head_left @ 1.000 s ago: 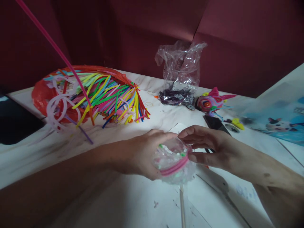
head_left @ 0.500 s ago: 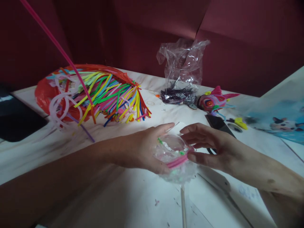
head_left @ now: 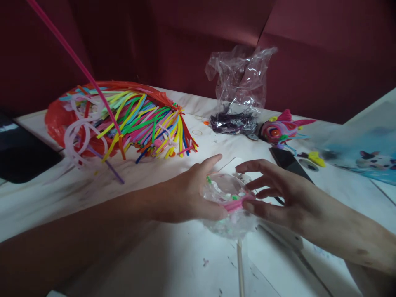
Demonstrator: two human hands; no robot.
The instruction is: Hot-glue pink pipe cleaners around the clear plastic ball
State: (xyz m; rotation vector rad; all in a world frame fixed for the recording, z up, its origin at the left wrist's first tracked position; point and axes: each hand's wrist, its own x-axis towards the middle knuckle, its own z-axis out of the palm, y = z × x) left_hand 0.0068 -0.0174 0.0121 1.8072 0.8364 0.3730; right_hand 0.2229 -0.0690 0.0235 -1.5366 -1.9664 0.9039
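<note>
Between my two hands stands a crumpled clear plastic wrap [head_left: 227, 227], rounded like a cup, with green and white bits in its upper part. A fuzzy pink pipe cleaner [head_left: 235, 205] runs across its front like a band. My left hand [head_left: 192, 194] wraps the wrap's left side, its thumb over the front by the pipe cleaner and its forefinger sticking up. At the right end of the pipe cleaner, my right hand [head_left: 272, 185] has its thumb and lower fingers around it, while the forefinger curves free above. A thin pale stick [head_left: 240, 268] extends below the wrap.
Colourful pipe cleaners [head_left: 151, 119] lie in a red bag at the left. Behind are a clear bag of dark material [head_left: 235, 121] and a pink fish-like figure [head_left: 280, 130]. A dark flat object [head_left: 289, 163], yellow piece [head_left: 316, 159] and cow-printed sheet [head_left: 371, 159] lie right.
My left thumb has slid slightly right along the pink pipe cleaner, and my left forefinger points higher. My right fingers have shifted slightly. The plastic wrap stays nearly in place.
</note>
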